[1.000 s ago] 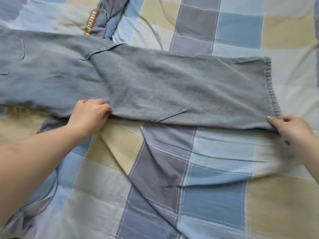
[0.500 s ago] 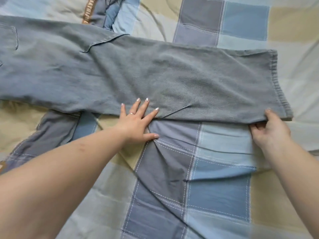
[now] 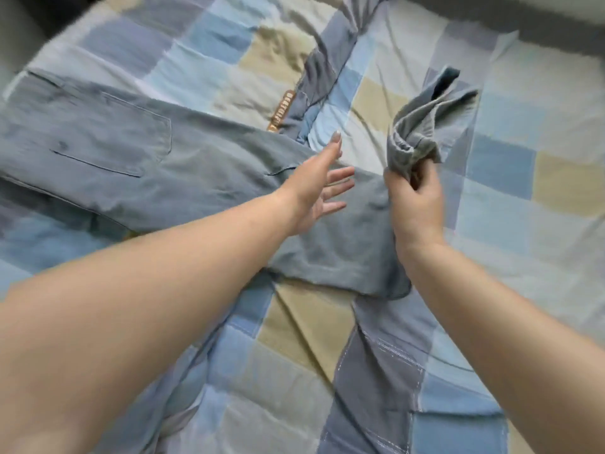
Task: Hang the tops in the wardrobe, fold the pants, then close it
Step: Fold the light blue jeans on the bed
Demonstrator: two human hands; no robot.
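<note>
While lying across the checked bedspread [image 3: 510, 165], the grey-blue pants [image 3: 137, 165] are stretching from the bed's left edge toward its middle, seat end leftmost.

Item, back pocket [image 3: 131, 136]: sitting flat on the seat of the pants, near the left edge of the bed.

Item, brown label strip [image 3: 281, 109]: showing on a fold of bedspread just beyond the pants' far edge; its lettering is too blurred for reading.

Item, left hand [image 3: 314, 188]: reaching over the middle of the pants with fingers straight and spread, palm turned toward the right, gripping nothing. Whether the fingertips are touching the cloth cannot be told.

Item, right hand [image 3: 414, 204]: curling its fingers round the bunched leg end [image 3: 422, 132] of the pants and holding it raised off the bed, just right of the left hand. The leg is bending upward from a flat stretch lying under both forearms.

Item, bedspread: carrying blue, beige and grey squares, creasing toward the near edge.
</note>
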